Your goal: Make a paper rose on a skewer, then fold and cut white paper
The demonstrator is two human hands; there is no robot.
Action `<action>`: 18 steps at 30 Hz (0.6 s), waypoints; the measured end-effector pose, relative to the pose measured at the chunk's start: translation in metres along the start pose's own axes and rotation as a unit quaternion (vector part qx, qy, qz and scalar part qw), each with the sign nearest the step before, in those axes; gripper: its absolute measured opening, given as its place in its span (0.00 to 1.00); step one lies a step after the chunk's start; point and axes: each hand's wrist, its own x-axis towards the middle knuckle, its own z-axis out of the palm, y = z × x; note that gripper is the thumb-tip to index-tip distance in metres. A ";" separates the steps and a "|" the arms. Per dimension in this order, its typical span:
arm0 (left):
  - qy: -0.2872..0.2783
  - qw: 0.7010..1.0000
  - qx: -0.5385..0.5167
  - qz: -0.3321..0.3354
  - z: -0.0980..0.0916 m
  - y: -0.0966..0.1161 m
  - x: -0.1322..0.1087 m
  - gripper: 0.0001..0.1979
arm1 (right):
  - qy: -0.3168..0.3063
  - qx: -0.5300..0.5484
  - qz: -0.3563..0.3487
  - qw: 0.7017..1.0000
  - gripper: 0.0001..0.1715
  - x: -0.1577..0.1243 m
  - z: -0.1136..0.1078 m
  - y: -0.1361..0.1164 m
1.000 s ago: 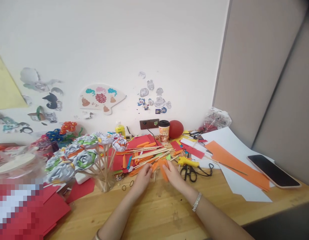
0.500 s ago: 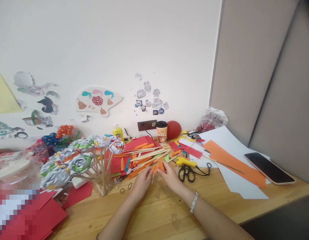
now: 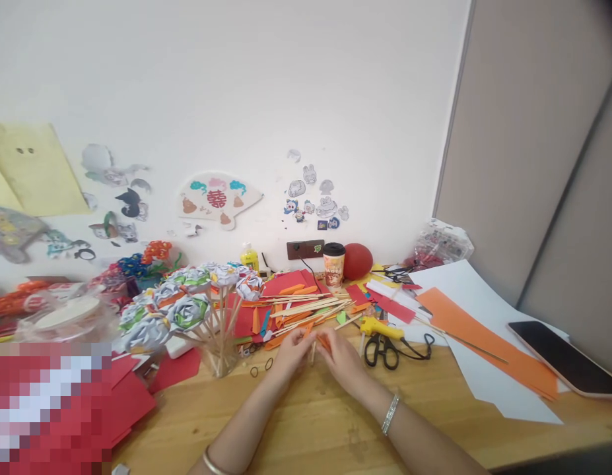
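Observation:
My left hand is closed, thumb and fingers pinching a piece of folded orange paper. Close beside it, my right hand is closed too, with more orange paper showing at its fingertips. Between the hands a short length of pale wooden stick points down; which fingers grip it is hidden. Just beyond the hands lies a heap of wooden sticks among red and orange paper scraps. To the right of my right hand are black-handled scissors and a yellow glue gun.
Paper flowers on sticks stand in a clear cup at left. Red paper lies nearer on that side. Behind are a lidded paper cup and a red balloon. Orange sheets and a phone lie at right.
The view has swung left, so the table's things sit further right. My hands have turned slightly about the orange paper, and the stick between them shows more.

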 end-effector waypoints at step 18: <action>0.001 0.999 0.034 0.039 -0.008 0.020 -0.005 0.16 | 0.000 0.058 -0.027 0.998 0.06 0.004 -0.008 -0.002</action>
